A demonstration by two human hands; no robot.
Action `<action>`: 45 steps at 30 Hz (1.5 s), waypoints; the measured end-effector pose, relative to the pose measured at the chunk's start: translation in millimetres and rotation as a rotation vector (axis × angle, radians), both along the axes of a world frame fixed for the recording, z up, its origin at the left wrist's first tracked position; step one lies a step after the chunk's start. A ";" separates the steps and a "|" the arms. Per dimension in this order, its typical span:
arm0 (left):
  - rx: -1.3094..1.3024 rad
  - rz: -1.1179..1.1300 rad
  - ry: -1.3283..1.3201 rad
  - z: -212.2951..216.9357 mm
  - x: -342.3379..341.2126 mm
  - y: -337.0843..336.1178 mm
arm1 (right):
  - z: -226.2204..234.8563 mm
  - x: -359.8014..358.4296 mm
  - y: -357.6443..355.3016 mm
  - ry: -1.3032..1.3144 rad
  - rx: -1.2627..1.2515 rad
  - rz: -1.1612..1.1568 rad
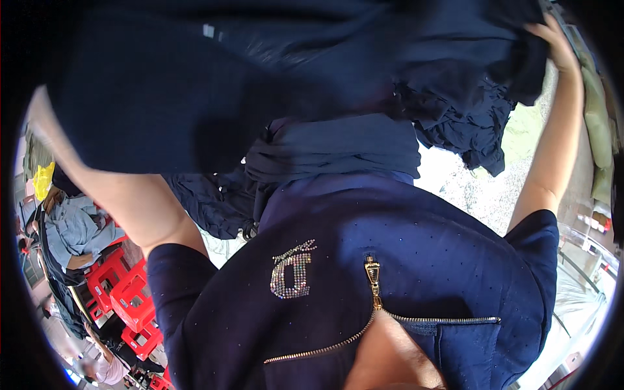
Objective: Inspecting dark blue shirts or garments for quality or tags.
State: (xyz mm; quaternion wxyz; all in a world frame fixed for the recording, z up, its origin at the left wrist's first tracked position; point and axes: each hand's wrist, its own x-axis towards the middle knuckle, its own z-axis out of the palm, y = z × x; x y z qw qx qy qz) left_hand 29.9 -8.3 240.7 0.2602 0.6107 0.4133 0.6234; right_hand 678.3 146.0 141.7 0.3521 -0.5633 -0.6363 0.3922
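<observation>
A large dark navy cloth piece [149,97], perhaps a garment, is spread wide in the air across the top of the view, between my two raised arms. My right hand [559,45] grips its right edge, with some fingers behind the fabric. On the left, my forearm [65,143] reaches up to the cloth's other side, blurred by motion; the fingers of my left hand are hidden there. Beneath the raised cloth, folded dark fabric [338,146] lies close to my body. A crumpled dark bundle [461,117] sits to its right.
More dark cloth [218,201] lies below my left arm. Red plastic stools [133,296] stand at the left, near a pile of grey-blue clothes [78,224] and a yellow bag [43,181]. Other people [97,367] are at the lower left. Pale green sacks [595,123] line the right side.
</observation>
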 end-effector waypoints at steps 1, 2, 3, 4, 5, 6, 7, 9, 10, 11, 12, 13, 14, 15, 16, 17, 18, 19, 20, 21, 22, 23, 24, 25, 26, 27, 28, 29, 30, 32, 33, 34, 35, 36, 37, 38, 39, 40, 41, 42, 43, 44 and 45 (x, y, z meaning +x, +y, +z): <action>0.007 -0.075 -0.078 -17.9 -7.4 22.3 | -7.1 8.9 -15.6 -0.247 -0.048 0.001; -0.234 -0.077 -0.143 -47.3 -72.5 74.7 | -14.6 -46.8 -30.3 -0.371 -0.031 0.074; -0.478 -0.057 -0.193 -84.1 -134.1 121.6 | -29.6 -120.8 -36.5 -0.481 -0.016 0.175; -0.849 -0.155 -0.563 -125.9 -122.7 129.9 | -59.3 -143.8 -45.7 -0.562 0.008 0.227; -0.599 -0.511 -0.743 -167.3 -118.2 109.4 | -90.3 -168.4 -44.9 -0.394 -0.116 0.381; -0.738 0.368 -0.611 -181.6 -99.9 100.3 | -121.6 -184.9 -52.7 -0.354 -0.218 0.350; -0.876 0.414 -0.701 -225.9 -123.7 109.9 | -146.4 -203.0 -66.9 -0.380 -0.204 0.322; -0.983 0.486 -0.568 -302.0 -164.7 82.6 | -187.8 -236.5 -81.5 -0.549 -0.130 0.386; -0.970 0.367 -0.262 -302.2 -140.0 65.7 | -202.9 -237.4 -95.3 -0.611 -0.060 0.342; -0.898 0.290 -0.163 -294.6 -109.1 42.8 | -209.4 -240.4 -104.4 -0.630 -0.043 0.290; -0.881 0.009 -0.169 -287.0 -99.7 23.5 | -212.6 -245.7 -111.3 -0.646 -0.022 0.249; -0.886 -0.231 -0.174 -284.9 -93.2 7.9 | -209.5 -251.4 -115.2 -0.640 -0.063 0.226; -0.832 -0.451 -0.143 -274.4 -81.1 -5.8 | -208.3 -252.6 -118.5 -0.636 -0.075 0.211; -0.853 -0.499 0.079 -256.4 -70.2 -14.7 | -208.2 -250.5 -122.0 -0.635 -0.089 0.188; -0.781 -0.562 0.149 -258.9 -65.4 -28.4 | -206.5 -254.8 -123.7 -0.658 -0.057 0.191; -0.834 -0.505 0.367 -255.2 -67.3 -38.4 | -202.8 -257.4 -124.9 -0.694 -0.047 0.177; -0.878 -0.454 0.587 -245.2 -67.3 -43.6 | -193.1 -262.1 -128.3 -0.732 -0.036 0.155; -0.881 -0.420 0.674 -235.0 -65.8 -46.4 | -191.1 -267.6 -131.2 -0.745 0.180 0.150; -0.860 -0.367 0.683 -221.4 -65.2 -47.6 | -185.7 -271.3 -135.0 -0.747 0.335 0.237; -0.827 -0.312 0.693 -211.5 -65.4 -49.4 | -166.2 -285.8 -140.1 -0.746 0.499 0.317; -0.700 -0.243 0.656 -209.2 -67.8 -52.7 | -150.9 -302.7 -148.5 -0.616 0.565 0.395; -0.522 -0.246 0.603 -202.8 -69.8 -49.2 | -139.0 -315.2 -159.0 -0.468 0.435 0.505; -0.339 -0.253 0.547 -192.5 -69.9 -40.9 | -134.2 -329.0 -165.3 -0.349 0.387 0.586; -0.215 -0.247 0.392 -177.2 -58.9 -40.1 | -131.0 -343.4 -171.3 -0.305 0.331 0.668; -0.141 -0.248 0.319 -166.8 -58.9 -39.6 | -129.9 -352.0 -176.3 -0.235 0.194 0.732; -0.042 -0.226 0.282 -157.5 -60.2 -38.8 | -123.4 -355.2 -179.4 -0.297 -0.009 0.767; 0.062 -0.193 0.274 -148.5 -62.5 -35.9 | -112.5 -357.5 -178.0 -0.357 -0.215 0.799; 0.137 -0.188 0.249 -143.7 -68.7 -28.0 | -95.9 -357.8 -171.3 -0.548 -0.383 0.843; 0.160 -0.189 0.207 -137.5 -69.6 -17.2 | -94.4 -343.7 -167.9 -0.508 -0.395 0.826; 0.199 0.081 0.407 -127.2 -86.5 -10.1 | -86.0 -312.3 -163.8 -0.431 -0.261 0.676; 0.128 0.053 0.279 -130.6 -101.1 -4.2 | -75.3 -296.8 -156.7 -0.317 -0.226 0.563; 0.045 0.055 0.203 -131.8 -104.0 1.8 | -60.1 -283.3 -149.5 -0.253 -0.294 0.454; -0.037 0.052 0.122 -132.6 -104.8 8.7 | -58.1 -261.2 -152.9 -0.273 -0.223 0.269; -0.023 0.067 0.115 -137.8 -100.0 18.1 | -39.3 -263.1 -155.2 -0.083 -0.302 0.205; -0.020 0.080 0.165 -140.9 -96.2 25.0 | -37.5 -260.2 -155.4 -0.122 -0.231 0.203; -0.016 0.095 0.215 -142.5 -92.6 29.4 | -36.5 -255.9 -154.0 -0.160 -0.159 0.203; -0.020 0.168 0.272 -137.8 -79.3 28.9 | -39.6 -246.9 -147.4 -0.234 -0.135 0.257; -0.021 0.180 0.282 -134.1 -76.5 21.4 | -47.8 -247.4 -146.9 -0.324 -0.028 0.163; -0.022 0.164 0.317 -130.4 -75.5 13.0 | -58.2 -248.4 -147.0 -0.412 0.079 0.068; -0.025 0.136 0.345 -126.9 -72.8 4.8 | -65.2 -240.5 -147.7 -0.381 0.121 0.002; -0.084 0.184 0.556 -116.1 -68.7 -8.4 | -67.7 -236.3 -151.7 -0.341 0.184 -0.062; -0.178 0.089 0.667 -109.8 -68.7 -21.0 | -69.7 -233.2 -157.0 -0.301 0.246 -0.125; -0.065 -0.225 0.680 -112.4 -65.2 -13.1 | -64.1 -225.1 -173.0 -0.380 0.298 -0.188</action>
